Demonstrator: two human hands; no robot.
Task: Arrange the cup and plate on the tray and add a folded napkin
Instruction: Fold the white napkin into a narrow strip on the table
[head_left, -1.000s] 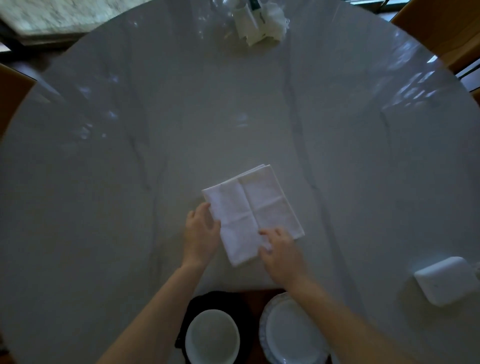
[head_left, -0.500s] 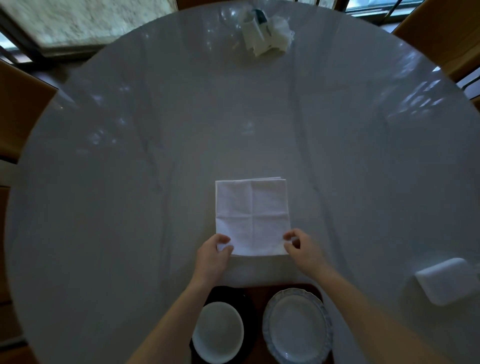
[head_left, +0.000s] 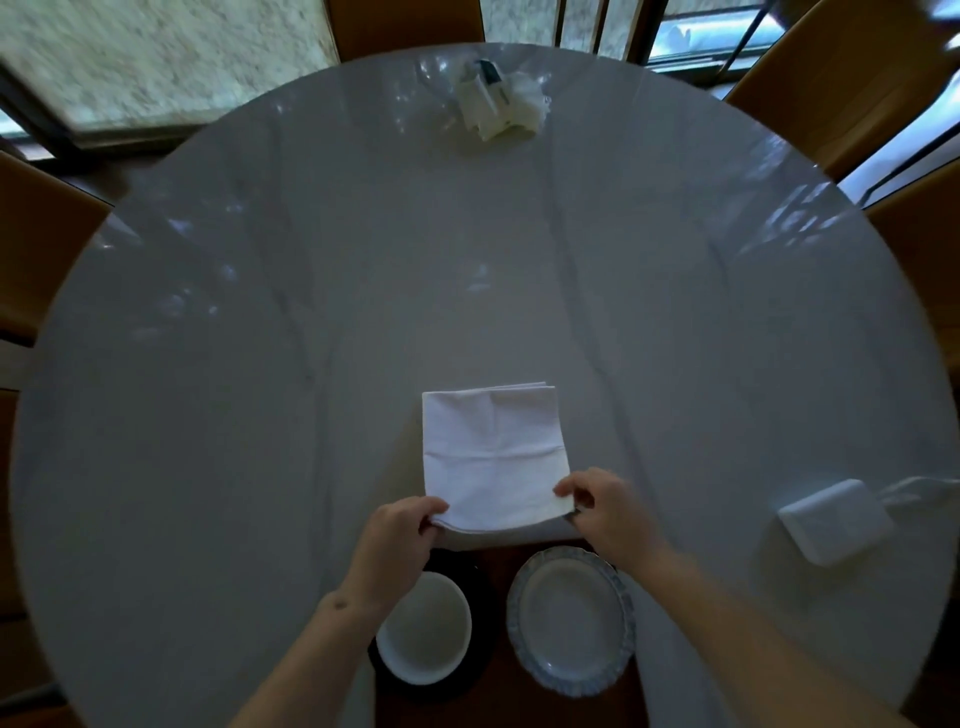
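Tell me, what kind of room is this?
Probably a home dining room: a round marble-look table ringed by wooden chairs, windows behind, with a plate and napkin set out.

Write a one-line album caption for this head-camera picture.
Both hands, left hand and right hand, pinch the near corners of a white napkin on a round table.

Round marble-look table (head_left: 363, 312), pale grey with faint dark veins, fills most of frame; glossy top carries soft window reflections at left and upper right. Tan chairs around it: chair back (head_left: 405, 23) at top centre, another (head_left: 841, 73) at upper right, one (head_left: 36, 239) at left edge. Windows (head_left: 156, 57) along top of frame, dark frames, mottled light outside. Room dim overall, daylight only.
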